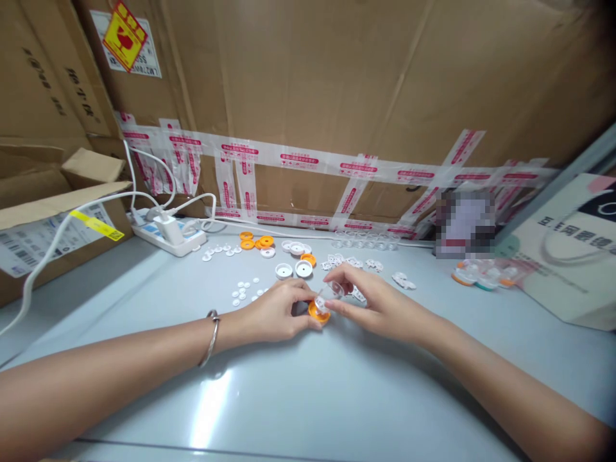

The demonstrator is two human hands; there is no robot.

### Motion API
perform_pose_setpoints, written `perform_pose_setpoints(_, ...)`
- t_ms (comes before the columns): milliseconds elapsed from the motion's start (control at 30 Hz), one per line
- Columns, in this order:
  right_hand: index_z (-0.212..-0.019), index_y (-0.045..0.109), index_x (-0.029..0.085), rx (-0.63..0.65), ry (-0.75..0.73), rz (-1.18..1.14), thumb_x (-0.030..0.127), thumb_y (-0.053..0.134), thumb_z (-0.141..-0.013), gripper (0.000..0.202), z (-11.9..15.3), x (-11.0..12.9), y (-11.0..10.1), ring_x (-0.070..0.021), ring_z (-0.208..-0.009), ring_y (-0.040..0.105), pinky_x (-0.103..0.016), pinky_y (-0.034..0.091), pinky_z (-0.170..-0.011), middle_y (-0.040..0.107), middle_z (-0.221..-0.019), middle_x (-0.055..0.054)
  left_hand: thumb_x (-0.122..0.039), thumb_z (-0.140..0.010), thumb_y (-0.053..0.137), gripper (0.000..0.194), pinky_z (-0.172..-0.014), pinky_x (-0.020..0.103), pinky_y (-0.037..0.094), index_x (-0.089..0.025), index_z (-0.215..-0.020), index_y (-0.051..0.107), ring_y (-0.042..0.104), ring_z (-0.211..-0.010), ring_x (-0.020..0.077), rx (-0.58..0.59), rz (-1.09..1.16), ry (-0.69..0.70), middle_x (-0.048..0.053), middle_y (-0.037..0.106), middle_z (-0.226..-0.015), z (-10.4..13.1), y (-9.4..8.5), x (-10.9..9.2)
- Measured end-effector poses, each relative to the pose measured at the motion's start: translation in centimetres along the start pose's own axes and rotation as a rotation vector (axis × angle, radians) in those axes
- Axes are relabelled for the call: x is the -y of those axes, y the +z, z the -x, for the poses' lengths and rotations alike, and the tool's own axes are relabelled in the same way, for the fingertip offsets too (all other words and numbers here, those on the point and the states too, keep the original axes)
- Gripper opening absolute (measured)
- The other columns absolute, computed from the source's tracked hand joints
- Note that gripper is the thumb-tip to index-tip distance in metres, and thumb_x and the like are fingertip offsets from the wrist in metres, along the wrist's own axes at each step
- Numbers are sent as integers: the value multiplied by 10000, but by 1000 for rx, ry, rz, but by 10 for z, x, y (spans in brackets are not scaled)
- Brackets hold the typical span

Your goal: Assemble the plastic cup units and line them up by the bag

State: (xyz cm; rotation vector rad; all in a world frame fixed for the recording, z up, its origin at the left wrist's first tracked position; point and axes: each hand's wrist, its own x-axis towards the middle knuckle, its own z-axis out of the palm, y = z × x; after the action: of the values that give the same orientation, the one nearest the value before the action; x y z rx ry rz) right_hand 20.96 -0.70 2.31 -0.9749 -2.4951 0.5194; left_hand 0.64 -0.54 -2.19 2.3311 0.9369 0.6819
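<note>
My left hand (283, 311) grips the rim of a round orange plastic cap (318, 313) low over the table, thumb in front and fingers behind. A small white part (321, 303) sits in or over the cap. Between the thumb and fingers of my right hand (368, 298) is a clear plastic cup-like piece (337, 290), tilted beside the cap. Whether the clear piece touches the white part I cannot tell. Just beyond my hands lie white round caps (283, 271) and an orange cap (308, 259).
Small white discs (242, 292), more orange caps (262, 242), white cut-out pieces (403, 281) and a row of clear cups (366, 240) lie farther back. A power strip (168, 234) stands at left, bagged finished-looking pieces (486, 274) at right. A large carton (308, 77) walls the back.
</note>
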Motion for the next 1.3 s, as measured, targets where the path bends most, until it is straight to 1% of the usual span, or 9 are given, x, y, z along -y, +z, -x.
perform_pose_setpoints(167, -1050, 535, 221, 38, -39, -24, 336, 507, -856, 227, -1, 2, 2, -155, -860, 540, -296, 439, -777, 596, -978, -46, -395, -754, 633, 275, -776, 284, 412, -187, -932, 663, 536, -845, 180, 4, 3, 9, 46, 598, -881, 0, 0, 1)
perform_pose_setpoints(267, -1043, 555, 220, 59, -56, -37, 306, 513, -855, 211, -1, 2, 4, -162, -891, 550, -304, 441, -792, 604, -996, -53, -383, -756, 635, 264, -770, 283, 413, -192, -937, 657, 540, -846, 180, 14, 17, 12, 41, 601, -873, 0, 0, 1)
perform_pose_setpoints(433, -1041, 559, 217, 76, -77, -13, 255, 526, -850, 197, -1, 1, 8, -166, -883, 562, -306, 445, -784, 614, -954, -53, -382, -763, 626, 282, -754, 283, 411, -199, -976, 655, 538, -829, 179, 17, 17, 7, 43, 593, -854, -1, 0, 1)
perform_pose_setpoints(600, -1043, 553, 223, 81, -89, 8, 240, 529, -851, 194, -1, 1, 8, -161, -876, 559, -292, 437, -772, 611, -929, -44, -380, -762, 626, 285, -729, 272, 407, -206, -987, 653, 532, -806, 172, 20, 16, -1, 37, 584, -836, -1, 0, 1)
perform_pose_setpoints(800, -907, 562, 190, 53, -106, 33, 229, 532, -850, 75, -1, 0, 12, -146, -817, 550, -261, 423, -714, 593, -845, -32, -384, -769, 616, 290, -739, 276, 411, -201, -991, 650, 530, -809, 170, 13, 7, 4, 40, 584, -846, 0, 1, 1)
perform_pose_setpoints(900, -896, 555, 189, 44, -114, 35, 226, 534, -848, 64, -1, 1, 13, -144, -810, 552, -259, 420, -712, 592, -839, -30, -378, -774, 610, 262, -753, 279, 411, -199, -961, 651, 530, -823, 172, 8, -1, 12, 40, 586, -854, 0, 2, 2)
perform_pose_setpoints(1067, -876, 551, 186, 21, -61, 45, 237, 562, -825, 73, -1, 3, 15, -137, -772, 547, -251, 415, -692, 586, -825, -25, -365, -787, 592, 242, -757, 275, 406, -186, -940, 646, 533, -827, 170, 3, -10, 27, 42, 595, -852, 0, 2, 2)
perform_pose_setpoints(1133, -834, 537, 185, -17, -13, 54, 240, 580, -808, 75, 0, 5, 19, -132, -741, 535, -244, 407, -665, 576, -802, -16, -353, -795, 580, 232, -752, 274, 404, -184, -942, 640, 533, -819, 169, -11, -26, 35, 42, 599, -843, 1, 3, 1)
perform_pose_setpoints(1300, -729, 474, 180, -131, 119, 91, 231, 592, -788, 142, 1, 12, 31, -133, -687, 496, -243, 373, -615, 547, -735, -5, -304, -801, 558, 161, -768, 285, 394, -177, -867, 631, 532, -813, 176, -66, -81, 38, 33, 596, -793, 3, 6, -1)
